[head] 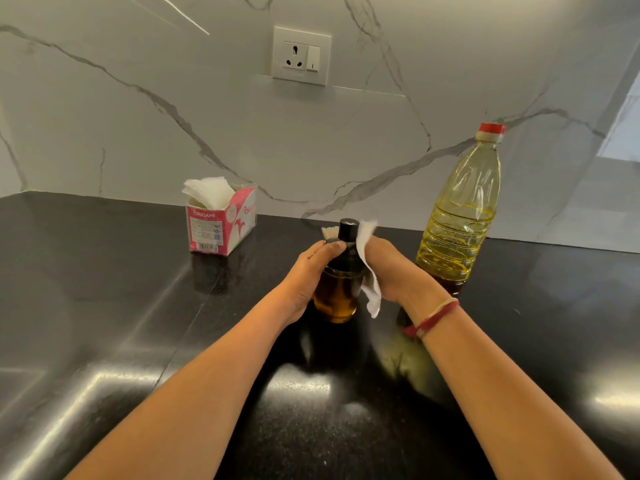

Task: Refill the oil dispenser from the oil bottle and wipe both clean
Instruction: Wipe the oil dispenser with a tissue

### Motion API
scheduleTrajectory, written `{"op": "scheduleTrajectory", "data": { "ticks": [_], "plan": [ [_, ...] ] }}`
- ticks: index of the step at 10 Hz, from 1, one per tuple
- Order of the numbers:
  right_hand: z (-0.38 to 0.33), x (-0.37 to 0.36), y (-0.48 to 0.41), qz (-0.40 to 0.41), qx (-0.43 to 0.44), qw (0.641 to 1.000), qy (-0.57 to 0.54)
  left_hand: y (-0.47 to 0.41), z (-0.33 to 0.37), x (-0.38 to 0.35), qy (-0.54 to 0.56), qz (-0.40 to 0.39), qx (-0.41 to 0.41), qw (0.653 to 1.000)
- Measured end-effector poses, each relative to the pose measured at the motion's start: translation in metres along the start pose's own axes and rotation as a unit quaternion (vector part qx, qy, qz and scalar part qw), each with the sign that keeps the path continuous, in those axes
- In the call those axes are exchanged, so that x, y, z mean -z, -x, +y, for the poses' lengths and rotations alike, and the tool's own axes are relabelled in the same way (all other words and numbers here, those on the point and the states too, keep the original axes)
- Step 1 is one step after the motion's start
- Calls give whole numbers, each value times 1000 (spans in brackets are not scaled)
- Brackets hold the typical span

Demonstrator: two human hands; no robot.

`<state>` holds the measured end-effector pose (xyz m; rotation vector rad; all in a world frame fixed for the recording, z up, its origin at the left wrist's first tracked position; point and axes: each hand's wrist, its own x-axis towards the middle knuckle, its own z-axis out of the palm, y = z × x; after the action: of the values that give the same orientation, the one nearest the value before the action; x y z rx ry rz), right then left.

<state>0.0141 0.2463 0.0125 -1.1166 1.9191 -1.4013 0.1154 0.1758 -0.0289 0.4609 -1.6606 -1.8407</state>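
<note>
Mid-frame, oil dispenser (337, 296) upright on counter (138, 306); left hand (310, 271) wraps its shoulder, right hand (389, 268) clutches tissue (370, 275) against it. Looks like glass, full, probably oil-slick: hold the body low.

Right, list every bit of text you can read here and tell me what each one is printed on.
"ORIGAMI": top of the near end face of the pink-and-white tissue box.
"ORIG...": the same brand on the box's long side, only partly legible.
Small-print panel and barcode on the box's end face: too small to read.
Oil bottle, oil dispenser, wall socket: no readable text.
</note>
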Motion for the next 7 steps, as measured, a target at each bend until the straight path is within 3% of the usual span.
{"op": "scheduleTrajectory", "data": {
  "ticks": [1,3,5,7],
  "plan": [
    [0,12,3,-18,-16,996,82,-1,0,1,-11,-1,-1,1000],
    [2,0,4,-26,-48,997,-50,-4,-3,2,-18,12,-6,1000],
    [6,2,-4,81,-4,996,-24,-6,-4,-1,-10,18,-11,1000],
    [2,0,4,108,55,993,4,-7,-8,1,0,3,-12,1000]
  ]
}}
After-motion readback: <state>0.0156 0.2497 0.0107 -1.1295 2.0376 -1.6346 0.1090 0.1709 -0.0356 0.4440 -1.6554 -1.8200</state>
